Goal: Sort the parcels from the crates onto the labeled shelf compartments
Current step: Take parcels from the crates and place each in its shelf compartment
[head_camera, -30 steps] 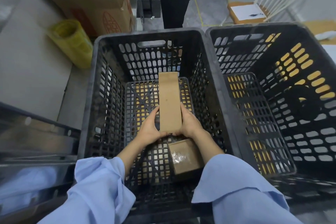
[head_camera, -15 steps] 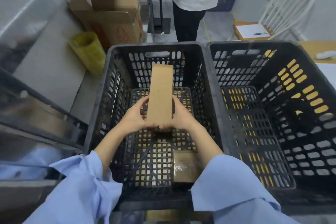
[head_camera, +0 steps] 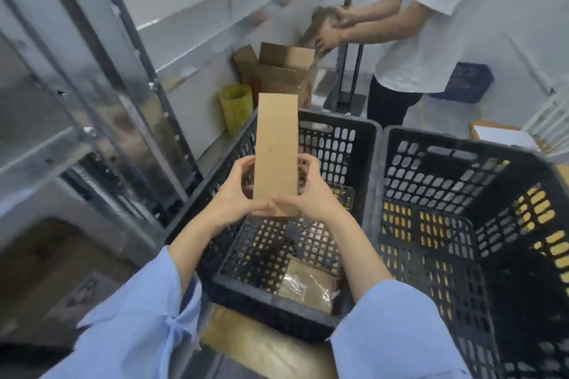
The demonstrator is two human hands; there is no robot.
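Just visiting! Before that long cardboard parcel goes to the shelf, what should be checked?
1. Grip: left hand and right hand both hold the long parcel at its lower end: ok.
2. Parcel label readable: cannot tell, the facing side is plain.
3. Labels on shelf legible: cannot tell, blurred.
4. Way to shelf free: other person stands off to the right: ok.
5. Emptying left crate: not ok, small taped parcel lies inside.

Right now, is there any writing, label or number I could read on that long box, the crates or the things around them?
None can be read.
Long cardboard parcel, held by the left hand and right hand: facing side blank.
Small taped parcel in the left crate: no print shows.
Open cardboard box beyond: red mark, too blurred.
Paper at far right: too small.
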